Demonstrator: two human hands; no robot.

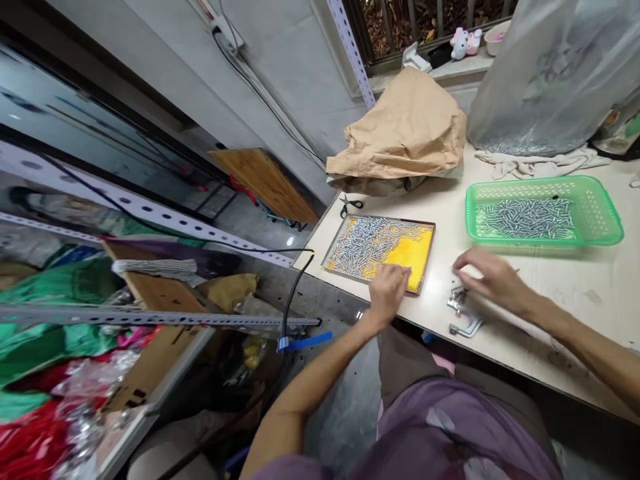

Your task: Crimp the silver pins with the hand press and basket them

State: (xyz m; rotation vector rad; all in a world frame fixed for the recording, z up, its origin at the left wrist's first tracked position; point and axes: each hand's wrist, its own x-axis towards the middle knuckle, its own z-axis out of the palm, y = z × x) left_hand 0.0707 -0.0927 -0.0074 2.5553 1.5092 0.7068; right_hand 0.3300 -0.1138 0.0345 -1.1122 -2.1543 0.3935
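My left hand (389,291) is over the front right part of a shallow tray (428,263) with a yellow bottom. Its fingers are curled together, and whatever they hold is too small to make out. Many small silvery metal pins or screws (365,243) cover the tray's left and back. My right hand (493,279) hovers above the table with thumb and fingertips brought together; anything between them cannot be made out. Just below it sits a small metal fixture (465,317). Behind that hand, a green plastic basket (597,217) holds more of these metal pieces (527,219).
Scissors (351,205) with dark green handles lie behind the tray. A crumpled brown paper bag (405,127), a large clear plastic bag (545,80) and a cloth (545,161) line the table's back. A black cable (295,287) hangs by the table's left edge, near perforated shelf rails (210,317).
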